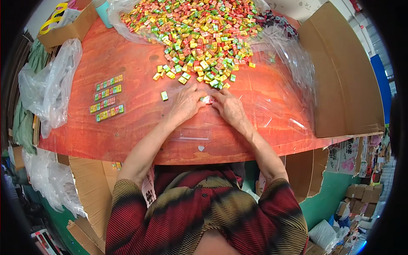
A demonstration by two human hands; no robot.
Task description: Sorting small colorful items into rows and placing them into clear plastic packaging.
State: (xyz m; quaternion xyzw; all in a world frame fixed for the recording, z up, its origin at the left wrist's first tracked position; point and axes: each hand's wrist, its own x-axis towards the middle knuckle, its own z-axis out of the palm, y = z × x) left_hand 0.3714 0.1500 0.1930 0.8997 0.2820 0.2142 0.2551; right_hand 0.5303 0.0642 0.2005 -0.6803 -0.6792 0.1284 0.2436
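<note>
Pinching one small red-and-white glossy wrapped square candy (pixel 207 100) between them, left hand (pixel 185 104) and right hand (pixel 229 106) rest on the worn red wooden table (pixel 140 127), near the heaped multicoloured candy pile (pixel 199 34).

The person wears a short-sleeved top in dark red, black and olive-yellow, the colours running in wavy, blurred-edged horizontal bands across chest and shoulders. The sleeves end above the elbows, leaving both forearms bare. The left hand (pixel 185 103) and right hand (pixel 228 106) carry no gloves.
</note>
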